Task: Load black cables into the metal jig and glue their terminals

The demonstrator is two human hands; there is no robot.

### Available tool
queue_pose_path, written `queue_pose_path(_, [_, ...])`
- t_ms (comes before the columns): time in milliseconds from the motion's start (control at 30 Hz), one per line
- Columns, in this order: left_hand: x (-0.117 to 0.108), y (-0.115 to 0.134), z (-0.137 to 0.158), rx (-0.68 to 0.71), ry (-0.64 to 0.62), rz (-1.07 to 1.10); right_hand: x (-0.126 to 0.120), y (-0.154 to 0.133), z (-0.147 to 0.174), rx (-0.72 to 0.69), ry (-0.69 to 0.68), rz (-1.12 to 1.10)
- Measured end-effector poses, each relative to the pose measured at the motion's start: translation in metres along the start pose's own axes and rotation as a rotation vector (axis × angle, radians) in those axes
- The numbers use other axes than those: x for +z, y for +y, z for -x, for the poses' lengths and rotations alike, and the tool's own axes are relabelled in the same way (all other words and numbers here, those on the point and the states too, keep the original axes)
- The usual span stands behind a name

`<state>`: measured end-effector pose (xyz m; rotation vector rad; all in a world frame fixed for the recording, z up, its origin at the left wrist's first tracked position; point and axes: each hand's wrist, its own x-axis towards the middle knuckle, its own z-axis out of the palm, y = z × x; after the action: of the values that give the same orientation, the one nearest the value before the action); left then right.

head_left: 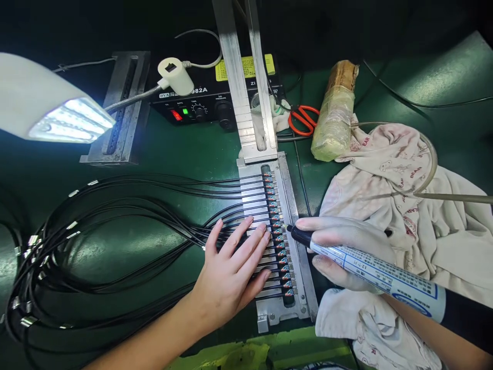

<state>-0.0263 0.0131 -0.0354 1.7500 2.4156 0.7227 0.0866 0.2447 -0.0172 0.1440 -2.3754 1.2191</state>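
Through the head view, I am seeing the bare left hand (231,264) lying across the thin, round black cables (194,235), seemingly so that they are sitting flat while the other side is working. The small metal-tipped connectors with coloured wires (284,260) are standing in a row along the slotted, silvery metal fixture (269,316), which I am reading as a way of spacing them evenly. The cables are looping off to the left, presumably leaving the connector side free for reaching. A white, rounded lamp (38,90) is shining from the upper left.

As for the grip, the left fingers are stretching out slightly apart, palm down, pinching nothing that I can make out. The right hand (358,237), in a thin whitish covering, is closing around a white-and-blue printed tube with black ends (385,273), fingers wrapping near its front. Its narrow tip is pointing at the middle connectors; whether it is touching, I cannot tell.
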Motion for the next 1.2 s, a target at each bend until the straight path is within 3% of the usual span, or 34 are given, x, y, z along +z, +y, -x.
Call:
queue_pose_path(400, [0.002,-0.0036,0.0013,0.025,0.027,0.029,0.0002,0.0028,0.0011,-0.001,0.004,-0.043])
queue_pose_path(867, [0.004,-0.0072,0.0014,0.039,0.032,0.015,-0.0067,0.0057,0.0064,0.045,-0.092,-0.061])
queue_pose_path(1200, [0.0032,-0.0073,0.0016,0.038,0.026,0.022,-0.0052,0.0035,0.0075,0.063,-0.059,0.004])
